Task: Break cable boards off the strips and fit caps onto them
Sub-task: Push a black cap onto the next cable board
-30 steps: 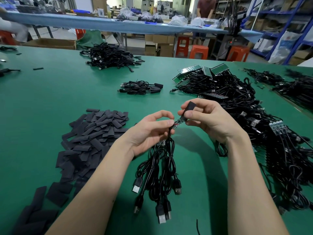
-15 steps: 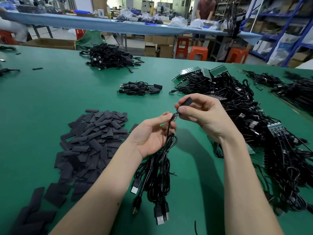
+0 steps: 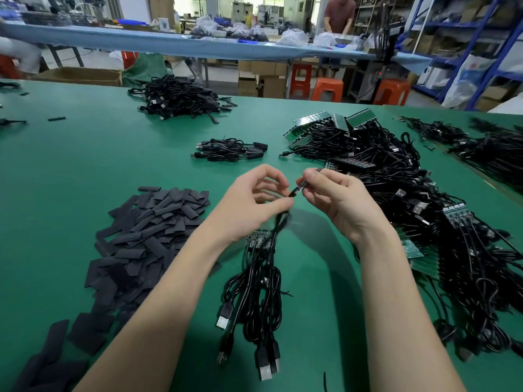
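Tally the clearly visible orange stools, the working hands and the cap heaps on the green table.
Orange stools: 3
Hands: 2, left hand pinching the cable board, right hand pinching a cap
Cap heap: 1
Total: 6

The cap (image 3: 311, 176) is almost wholly hidden inside the right hand (image 3: 336, 199), and the small board (image 3: 294, 191) at the fingertips is too small to read. The cable (image 3: 283, 219) beneath the left hand (image 3: 252, 205) is motion-blurred.
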The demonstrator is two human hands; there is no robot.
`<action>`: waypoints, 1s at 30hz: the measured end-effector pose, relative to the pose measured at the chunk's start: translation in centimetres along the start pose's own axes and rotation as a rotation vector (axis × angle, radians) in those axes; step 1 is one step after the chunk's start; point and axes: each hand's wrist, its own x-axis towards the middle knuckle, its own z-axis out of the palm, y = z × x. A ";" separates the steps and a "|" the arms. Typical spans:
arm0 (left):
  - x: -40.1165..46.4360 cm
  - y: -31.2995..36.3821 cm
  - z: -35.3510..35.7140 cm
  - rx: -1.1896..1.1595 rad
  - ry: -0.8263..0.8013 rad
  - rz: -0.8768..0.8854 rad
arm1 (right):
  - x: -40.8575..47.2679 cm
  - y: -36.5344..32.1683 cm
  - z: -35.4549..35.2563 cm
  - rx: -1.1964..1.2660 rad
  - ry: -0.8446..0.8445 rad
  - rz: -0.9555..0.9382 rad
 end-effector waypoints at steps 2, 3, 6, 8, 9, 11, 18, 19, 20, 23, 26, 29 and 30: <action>0.1 0.2 -0.3 0.079 0.008 0.069 | 0.1 0.0 -0.2 0.062 0.021 0.022; 0.1 0.3 -0.4 0.095 0.017 0.092 | 0.2 0.0 -0.3 0.078 0.025 0.030; 0.1 0.2 -0.3 0.115 0.050 0.133 | 0.2 0.1 -0.3 0.115 0.023 0.039; -0.1 0.2 0.0 0.109 0.057 0.143 | 0.2 0.1 -0.1 0.117 0.018 0.031; -0.2 0.1 0.2 0.111 0.071 0.148 | 0.2 0.2 0.0 0.117 0.015 0.027; -0.2 -0.2 0.3 0.113 0.123 0.154 | 0.3 0.3 0.2 0.128 0.011 0.026; -0.4 -1.1 0.3 0.101 0.160 0.145 | 0.4 1.0 0.4 0.136 -0.008 0.035; -0.5 -1.2 0.3 0.115 0.160 0.151 | 0.4 1.2 0.6 0.127 -0.012 0.039; -0.5 -1.3 0.2 0.128 0.159 0.156 | 0.5 1.3 0.6 0.119 -0.016 0.041; -0.5 -1.4 -0.1 0.139 0.154 0.162 | 0.5 1.6 0.8 0.093 -0.037 0.049; -0.6 -1.4 -0.2 0.139 0.145 0.167 | 0.5 1.7 0.8 0.071 -0.064 0.056; -0.5 -1.4 -0.3 0.130 0.140 0.168 | 0.4 1.7 0.6 0.063 -0.075 0.063; -0.4 -1.3 -0.3 0.126 0.139 0.167 | 0.3 1.6 0.6 0.052 -0.086 0.065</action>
